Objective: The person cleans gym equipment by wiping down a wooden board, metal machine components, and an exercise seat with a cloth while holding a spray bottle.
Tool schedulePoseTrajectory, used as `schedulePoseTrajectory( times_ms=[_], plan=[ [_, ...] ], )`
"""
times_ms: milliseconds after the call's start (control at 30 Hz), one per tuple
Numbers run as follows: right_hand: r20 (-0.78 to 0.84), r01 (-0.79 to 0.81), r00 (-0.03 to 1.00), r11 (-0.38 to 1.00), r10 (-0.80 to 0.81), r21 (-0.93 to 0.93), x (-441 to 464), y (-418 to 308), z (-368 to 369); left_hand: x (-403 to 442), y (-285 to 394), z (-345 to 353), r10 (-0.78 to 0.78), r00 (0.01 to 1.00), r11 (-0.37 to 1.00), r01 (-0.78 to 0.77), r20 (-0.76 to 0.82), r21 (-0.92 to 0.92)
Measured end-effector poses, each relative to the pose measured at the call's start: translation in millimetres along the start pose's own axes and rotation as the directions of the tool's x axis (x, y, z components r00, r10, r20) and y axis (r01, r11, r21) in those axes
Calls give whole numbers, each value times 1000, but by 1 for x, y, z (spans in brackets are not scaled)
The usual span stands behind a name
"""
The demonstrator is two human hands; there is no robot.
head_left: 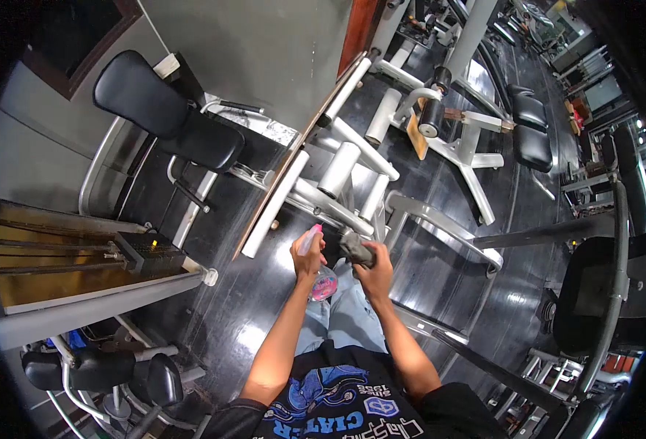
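My left hand point(307, 257) is wrapped round the neck of a clear spray bottle point(323, 284) with a pink nozzle and a pink label. Beside it on the right, my right hand point(375, 272) grips a crumpled dark grey cloth point(356, 249). The two hands are apart, in front of my body. Just beyond them stands a light-coloured metal machine frame point(335, 206) with white cylindrical parts.
A black padded seat point(206, 140) is at the upper left, near a weight stack point(146, 252). More machines with black pads point(533, 148) stand at the right. A bent metal frame point(440, 219) lies right of my hands, over the dark floor point(224, 304).
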State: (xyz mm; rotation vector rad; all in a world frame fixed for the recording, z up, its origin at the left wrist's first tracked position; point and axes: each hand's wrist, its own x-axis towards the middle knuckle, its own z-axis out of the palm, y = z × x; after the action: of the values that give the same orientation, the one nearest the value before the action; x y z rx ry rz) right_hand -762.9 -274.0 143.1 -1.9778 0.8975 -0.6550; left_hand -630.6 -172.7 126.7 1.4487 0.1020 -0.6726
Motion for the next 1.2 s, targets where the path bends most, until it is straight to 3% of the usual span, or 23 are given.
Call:
schedulePoseTrajectory(
  times_ms=[33,67,133,267,333,433,667,900,1000,1033,1100,1133,1167,1200],
  plan=[
    [43,101,994,995,-101,-2,8,-2,6,-2,1,-5,35,999,999,-36,3,18],
    [41,96,995,995,-96,3,19,-4,14,-4,3,-10,70,998,997,-71,5,37],
    [165,369,924,919,-345,-141,45,-8,32,-8,-2,-27,76,997,996,-77,31,53],
    [278,532,841,799,-463,-279,80,-15,62,-18,-5,-62,49,998,991,-52,30,124],
    [334,664,747,650,-574,-369,82,3,61,-25,0,-73,18,1000,993,-18,4,120],
    [408,619,784,633,-468,-465,69,16,34,-31,1,-87,-38,999,995,39,-16,94],
    [376,660,751,626,-542,-416,82,6,47,-37,1,-83,-77,997,997,77,3,25],
    [373,614,790,634,-488,-471,69,25,25,-35,6,-74,-65,995,998,64,73,13],
    [326,389,912,780,-250,-491,55,23,5,-34,7,-74,-49,994,998,45,96,40],
    [323,386,913,781,-248,-491,49,20,3,-34,7,-74,-49,994,998,45,99,43],
    [90,151,987,963,-134,-224,36,15,1,-34,7,-72,-43,993,998,38,106,43],
    [-25,162,985,969,-169,-184,25,24,9,-34,7,-70,-41,993,998,37,108,46],
    [-29,158,986,970,-166,-182,10,31,21,-34,7,-70,-37,992,996,26,123,87],
    [-37,-67,997,997,68,42,-6,40,38,-35,8,-70,-33,990,991,15,137,130]
  ],
)
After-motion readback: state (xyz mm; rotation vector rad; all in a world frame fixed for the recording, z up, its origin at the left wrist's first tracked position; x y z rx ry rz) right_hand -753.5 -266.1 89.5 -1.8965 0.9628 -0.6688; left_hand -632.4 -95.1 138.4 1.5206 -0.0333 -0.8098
